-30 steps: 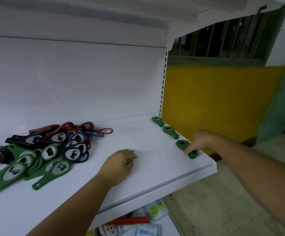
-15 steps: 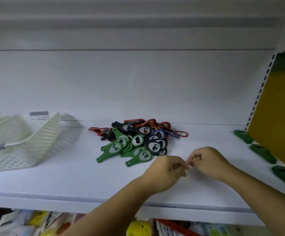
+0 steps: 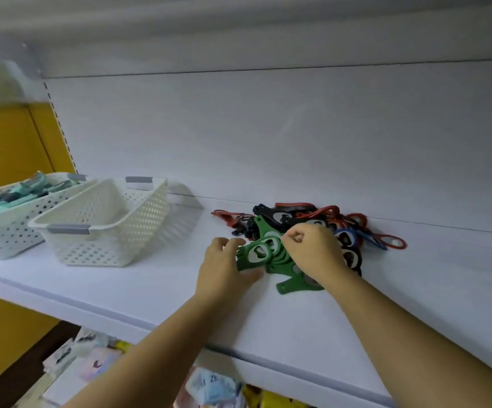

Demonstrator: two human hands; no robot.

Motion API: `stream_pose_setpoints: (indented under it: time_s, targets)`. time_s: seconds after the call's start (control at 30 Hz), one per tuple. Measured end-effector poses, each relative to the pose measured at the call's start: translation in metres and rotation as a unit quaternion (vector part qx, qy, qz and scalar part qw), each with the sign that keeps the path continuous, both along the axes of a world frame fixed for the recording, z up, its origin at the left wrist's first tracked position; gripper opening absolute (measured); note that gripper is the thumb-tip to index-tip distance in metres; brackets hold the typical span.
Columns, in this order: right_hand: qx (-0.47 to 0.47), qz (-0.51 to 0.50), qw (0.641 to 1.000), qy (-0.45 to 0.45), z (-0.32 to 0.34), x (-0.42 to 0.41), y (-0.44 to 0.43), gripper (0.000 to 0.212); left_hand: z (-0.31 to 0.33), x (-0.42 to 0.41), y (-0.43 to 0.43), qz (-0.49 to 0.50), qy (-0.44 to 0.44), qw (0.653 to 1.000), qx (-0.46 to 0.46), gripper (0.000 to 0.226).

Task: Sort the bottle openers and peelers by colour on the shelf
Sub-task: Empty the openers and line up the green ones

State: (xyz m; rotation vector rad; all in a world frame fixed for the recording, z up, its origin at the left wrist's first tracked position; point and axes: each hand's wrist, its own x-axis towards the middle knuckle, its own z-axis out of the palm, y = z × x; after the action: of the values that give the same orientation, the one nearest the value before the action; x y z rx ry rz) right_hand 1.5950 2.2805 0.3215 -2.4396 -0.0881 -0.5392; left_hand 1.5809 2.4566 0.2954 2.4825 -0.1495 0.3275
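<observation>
Both hands have reached onto the green bottle openers (image 3: 258,254) right of the empty white basket (image 3: 115,240): left hand (image 3: 224,267) curls round one, right hand (image 3: 312,251) is curled over others, hold unclear; green sorting likely continues

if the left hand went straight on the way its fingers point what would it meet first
The green bottle openers: the left hand points right into that stack, its fingers seemingly at its edge, with the right hand just beyond.
</observation>
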Motion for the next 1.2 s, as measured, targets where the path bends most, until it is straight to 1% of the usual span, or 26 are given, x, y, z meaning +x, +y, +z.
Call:
stream_pose_setpoints:
  time_s: [0.07,0.17,0.3,0.37,0.4,0.47,0.53,0.57,0.63,0.67,0.7,0.83,0.93,1.0,1.03,1.07,1.13,1.17,1.2]
  targets:
    - [-0.002,0.005,0.999,-0.033,-0.006,0.002,-0.002,0.013,-0.003,0.003,-0.003,-0.004,-0.009,0.998,0.056,0.059]
    - [-0.061,0.035,0.997,-0.038,-0.01,0.008,-0.012,0.006,-0.007,0.006,-0.003,-0.022,-0.041,0.99,0.137,0.046]
    - [-0.139,0.104,0.985,0.001,-0.015,0.013,-0.009,0.036,-0.009,0.007,-0.002,-0.029,-0.058,0.982,0.175,0.043]
    - [-0.176,0.11,0.978,-0.004,-0.017,0.013,-0.004,0.041,-0.01,0.007,-0.003,-0.029,-0.058,0.985,0.162,0.039]
    - [-0.188,0.107,0.976,-0.008,-0.019,0.013,-0.002,0.04,-0.009,0.007,-0.004,-0.024,-0.058,0.989,0.133,0.036]
    - [-0.189,0.101,0.977,-0.019,-0.021,0.012,0.0,0.035,-0.007,0.006,-0.005,-0.002,-0.053,0.998,0.04,0.027]
    - [-0.177,0.103,0.978,-0.031,-0.022,0.012,0.001,0.029,-0.003,0.004,-0.002,0.021,-0.028,0.997,-0.075,0.021]
    - [-0.173,0.103,0.979,-0.035,-0.023,0.012,0.001,0.027,-0.001,0.003,0.0,0.022,-0.007,0.988,-0.152,0.021]
    - [-0.167,0.102,0.98,-0.043,-0.024,0.011,0.001,0.026,0.005,-0.001,0.005,0.005,0.043,0.949,-0.312,0.019]
    - [-0.164,0.105,0.98,-0.048,-0.024,0.011,0.001,0.025,0.008,-0.003,0.008,-0.007,0.067,0.927,-0.369,0.019]
    - [-0.161,0.108,0.98,-0.05,-0.024,0.011,0.001,0.024,0.009,-0.004,0.01,-0.017,0.085,0.909,-0.407,0.019]
    - [-0.137,0.122,0.98,-0.083,-0.024,0.012,0.001,0.02,0.014,-0.004,0.019,-0.041,0.119,0.86,-0.494,0.027]
    - [-0.091,0.112,0.981,-0.131,-0.022,0.013,0.001,0.017,0.013,-0.002,0.024,-0.053,0.124,0.824,-0.55,0.03]
    - [-0.036,0.084,0.981,-0.169,-0.015,0.011,-0.001,0.015,0.012,-0.003,0.025,-0.067,0.125,0.813,-0.564,0.032]
    - [0.011,0.07,0.981,-0.179,-0.012,0.009,-0.003,0.014,0.012,-0.003,0.025,-0.073,0.125,0.811,-0.567,0.032]
    - [0.073,0.06,0.98,-0.173,-0.009,0.007,-0.005,0.013,0.012,-0.003,0.024,-0.079,0.126,0.81,-0.567,0.033]
    - [0.21,0.072,0.968,-0.113,-0.006,0.004,-0.007,0.013,0.011,-0.002,0.024,-0.088,0.129,0.814,-0.559,0.033]
    - [0.264,0.093,0.957,-0.075,-0.005,0.002,-0.006,0.014,0.01,-0.001,0.024,-0.091,0.133,0.819,-0.551,0.033]
    - [0.298,0.115,0.947,-0.04,-0.005,0.002,-0.005,0.015,0.009,0.0,0.023,-0.093,0.139,0.824,-0.541,0.032]
